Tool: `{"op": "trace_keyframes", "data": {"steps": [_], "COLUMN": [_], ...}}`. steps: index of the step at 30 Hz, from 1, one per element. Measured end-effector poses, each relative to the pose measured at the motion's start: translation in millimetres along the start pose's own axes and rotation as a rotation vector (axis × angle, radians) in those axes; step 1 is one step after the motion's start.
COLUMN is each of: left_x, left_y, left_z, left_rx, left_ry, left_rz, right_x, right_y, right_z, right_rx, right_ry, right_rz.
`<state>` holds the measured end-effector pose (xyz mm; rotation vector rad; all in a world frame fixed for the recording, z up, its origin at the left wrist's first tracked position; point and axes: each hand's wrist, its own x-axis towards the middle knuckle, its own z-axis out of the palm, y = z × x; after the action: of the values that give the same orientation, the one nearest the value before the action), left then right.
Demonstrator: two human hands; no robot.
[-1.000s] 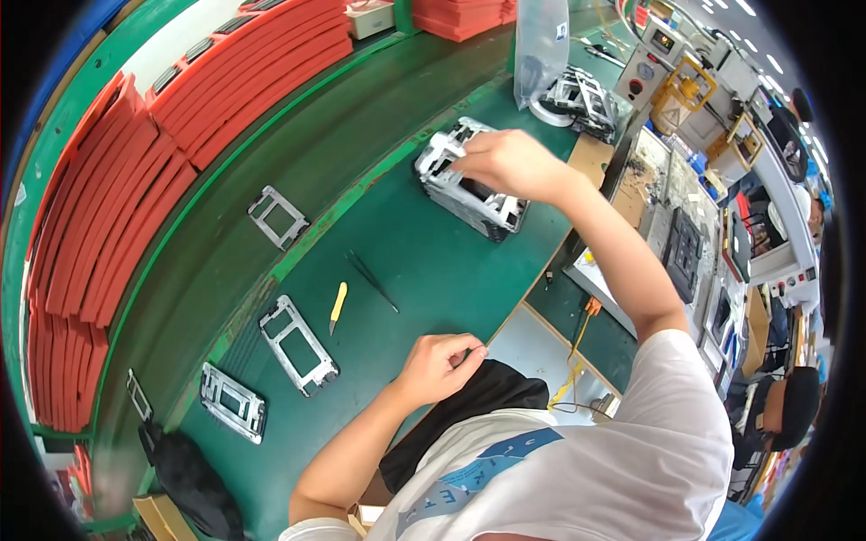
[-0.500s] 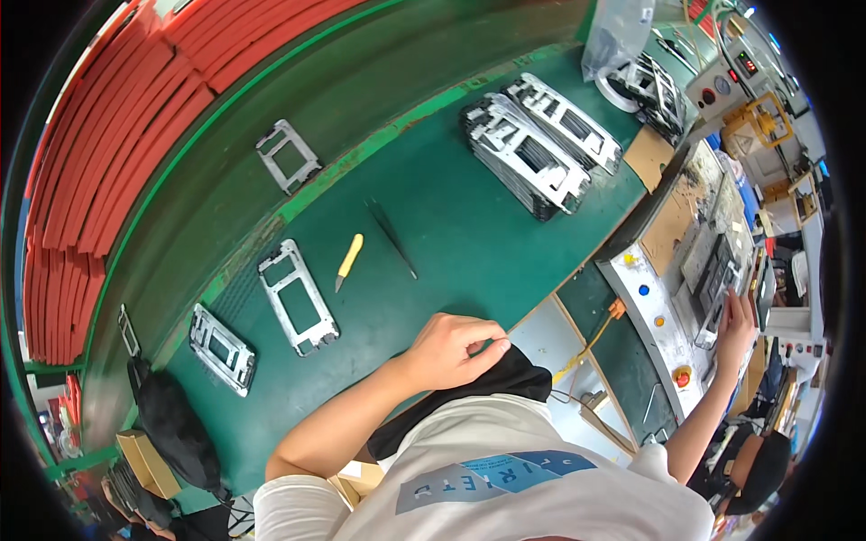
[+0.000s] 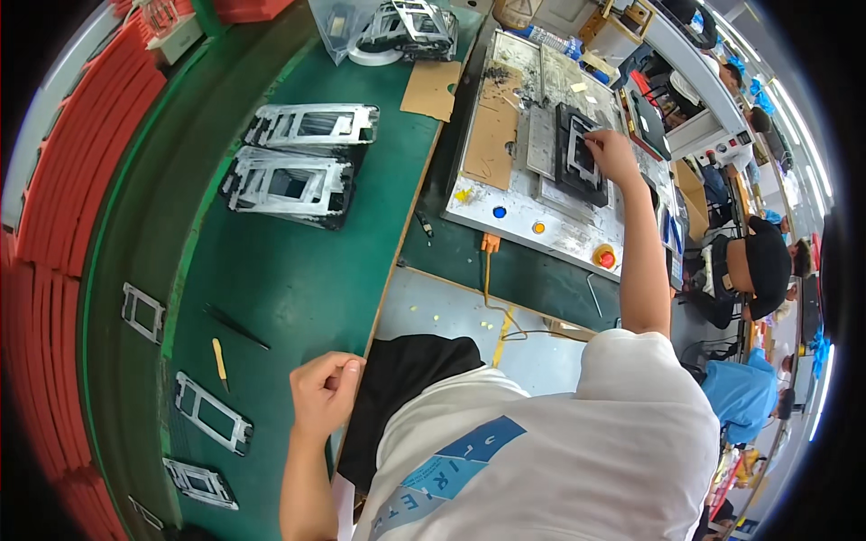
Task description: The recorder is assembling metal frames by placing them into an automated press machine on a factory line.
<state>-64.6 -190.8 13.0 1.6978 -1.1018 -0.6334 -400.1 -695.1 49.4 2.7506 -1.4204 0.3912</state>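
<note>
My right hand (image 3: 615, 158) reaches out to the machine at the right. Its fingers pinch the edge of a thin rectangular frame (image 3: 578, 160), which lies in a black fixture block (image 3: 586, 187). My left hand (image 3: 322, 397) is curled closed at the front edge of the green table (image 3: 298, 279), with nothing visible in it. Beyond it lie black tweezers (image 3: 236, 325), a yellow-handled knife (image 3: 219, 359) and a silver frame (image 3: 213, 413). Another silver frame (image 3: 200, 483) sits nearer me.
Two stacks of silver frames (image 3: 289, 185) stand on the far table, with more frames (image 3: 410, 32) beside a cardboard piece (image 3: 430, 90). The machine's white front (image 3: 559, 239) carries coloured buttons. Along the left runs a green conveyor channel (image 3: 126, 234) with a frame (image 3: 142, 313). Other people sit at the right.
My view has swung to the right, bringing the machine toward the middle. My right hand stays at the frame in the fixture. The left hand remains curled near the table edge.
</note>
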Motion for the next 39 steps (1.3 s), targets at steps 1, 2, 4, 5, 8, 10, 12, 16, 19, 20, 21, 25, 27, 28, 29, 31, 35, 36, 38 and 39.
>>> {"op": "trace_keyframes", "data": {"steps": [1, 2, 4, 5, 8, 10, 12, 16, 19, 20, 21, 25, 27, 28, 29, 31, 35, 36, 38, 39], "left_x": [-1, -2, -2, -2, -3, -2, -3, -3, -3, -2, -2, -4, -4, -4, -4, -3, -1, 0, -2, -2], "left_y": [0, 1, 2, 2, 2, 1, 0, -3, -1, -1, -1, -4, -1, -2, -2, -2, 1, 3, 3, 2], "left_z": [0, 0, 1, 2, 0, 1, -1, -2, -1, 0, 0, 0, 0, 0, 0, 1, 4, 5, 2, 1], "left_rx": [-0.011, -0.008, -0.009, -0.017, -0.007, -0.009, -0.005, 0.001, -0.003, -0.013, -0.023, -0.008, -0.005, -0.006, 0.000, 0.004, -0.022, -0.040, -0.027, -0.004], "left_ry": [0.003, 0.009, 0.013, 0.013, 0.012, 0.007, -0.012, -0.011, 0.008, 0.007, 0.006, -0.003, 0.000, -0.004, -0.001, 0.000, 0.009, 0.006, 0.011, 0.019], "left_rz": [-0.002, 0.003, 0.009, 0.008, 0.022, 0.028, 0.014, 0.040, 0.050, 0.041, 0.032, 0.033, 0.022, 0.025, 0.029, 0.037, 0.024, 0.012, 0.023, 0.024], "right_x": [3, 5, 7, 3, -8, -18, -25, -16, -7, -5, -2, -18, -26, -27, -27, -24, -31, -31, -33, -36], "right_y": [2, 6, 4, 0, -5, -6, -26, -18, -11, -7, -2, -15, -26, -29, -32, -39, -42, -35, -26, -25], "right_z": [6, 10, 13, 11, 7, 2, -3, 2, 13, 17, 20, 17, 15, 13, 11, 3, -21, -15, -6, -4], "right_rx": [0.008, 0.025, 0.046, -0.020, -0.061, -0.027, -0.042, -0.016, 0.021, 0.013, 0.005, -0.029, -0.133, -0.154, -0.156, -0.243, -0.182, -0.163, -0.174, -0.184], "right_ry": [0.009, 0.037, 0.071, 0.074, 0.072, 0.062, 0.048, 0.063, 0.118, 0.128, 0.137, 0.109, 0.099, 0.048, 0.049, 0.020, -0.067, -0.067, -0.047, -0.033], "right_rz": [-0.002, -0.011, -0.021, -0.004, -0.001, -0.010, 0.023, 0.077, 0.115, 0.130, 0.146, 0.085, 0.091, 0.124, 0.128, 0.120, 0.129, 0.128, 0.068, 0.042]}}
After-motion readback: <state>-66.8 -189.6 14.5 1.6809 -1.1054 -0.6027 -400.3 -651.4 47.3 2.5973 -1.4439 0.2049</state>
